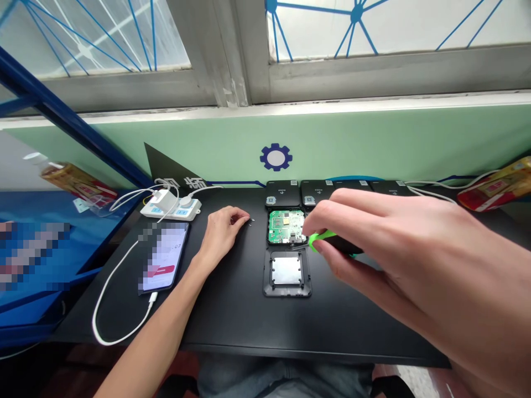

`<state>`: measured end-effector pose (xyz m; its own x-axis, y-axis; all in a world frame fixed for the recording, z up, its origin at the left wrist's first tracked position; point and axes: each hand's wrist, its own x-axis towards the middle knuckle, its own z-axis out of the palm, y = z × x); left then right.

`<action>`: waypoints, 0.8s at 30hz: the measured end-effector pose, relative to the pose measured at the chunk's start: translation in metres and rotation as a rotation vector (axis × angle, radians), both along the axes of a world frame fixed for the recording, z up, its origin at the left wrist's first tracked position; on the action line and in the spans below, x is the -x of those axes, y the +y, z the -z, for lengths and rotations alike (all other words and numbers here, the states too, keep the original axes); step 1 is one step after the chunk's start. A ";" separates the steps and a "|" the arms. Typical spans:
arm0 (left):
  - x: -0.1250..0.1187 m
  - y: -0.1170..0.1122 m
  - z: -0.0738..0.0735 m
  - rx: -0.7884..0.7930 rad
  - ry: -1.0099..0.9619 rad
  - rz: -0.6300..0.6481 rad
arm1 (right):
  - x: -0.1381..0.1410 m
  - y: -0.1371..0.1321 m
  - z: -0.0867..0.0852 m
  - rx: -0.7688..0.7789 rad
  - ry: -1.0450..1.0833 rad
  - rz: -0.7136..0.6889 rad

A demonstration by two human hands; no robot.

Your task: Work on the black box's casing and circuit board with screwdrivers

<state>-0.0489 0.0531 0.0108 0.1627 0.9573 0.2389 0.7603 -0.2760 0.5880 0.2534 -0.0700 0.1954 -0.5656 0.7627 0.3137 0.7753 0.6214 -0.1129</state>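
My right hand (373, 243) is closed round a screwdriver (326, 239) with a green and black handle. Its thin shaft points left, over the lower edge of an opened black device with a green circuit board (286, 226). Just below the board lies a black cover (287, 291) with a silver metal plate (287, 271) inside it. Further left, my left hand (222, 235) rests on the table, thumb and forefinger pinched together at tiny metal screws (251, 221). The fingertips partly hide what is between them. My right hand covers part of the table behind it.
Several closed black devices (282, 192) stand in a row along the green wall panel. To the left are a white power strip (170, 210) and a phone (166, 257) on a white cable (97, 304). Bottles (78, 182) lean at both sides of the black table (236, 320).
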 end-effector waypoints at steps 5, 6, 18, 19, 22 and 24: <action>0.003 0.003 0.002 0.009 0.015 -0.012 | -0.001 0.000 -0.002 0.034 0.000 -0.013; 0.003 0.003 0.002 0.011 0.015 -0.013 | -0.003 0.000 -0.002 0.043 0.000 -0.012; -0.004 -0.001 0.000 0.026 0.064 -0.047 | -0.008 -0.001 0.003 0.074 0.024 -0.046; -0.004 -0.002 0.000 0.023 0.070 -0.050 | -0.009 0.000 0.003 0.082 0.031 -0.051; -0.005 -0.002 0.001 -0.002 0.084 -0.069 | -0.009 0.001 0.001 0.121 0.054 -0.058; -0.006 -0.003 0.001 -0.042 0.080 -0.091 | -0.008 0.002 0.001 0.152 0.076 -0.060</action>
<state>-0.0431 0.0502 0.0103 0.0961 0.9584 0.2689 0.8274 -0.2271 0.5137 0.2609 -0.0679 0.1947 -0.5905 0.7702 0.2411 0.7231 0.6376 -0.2658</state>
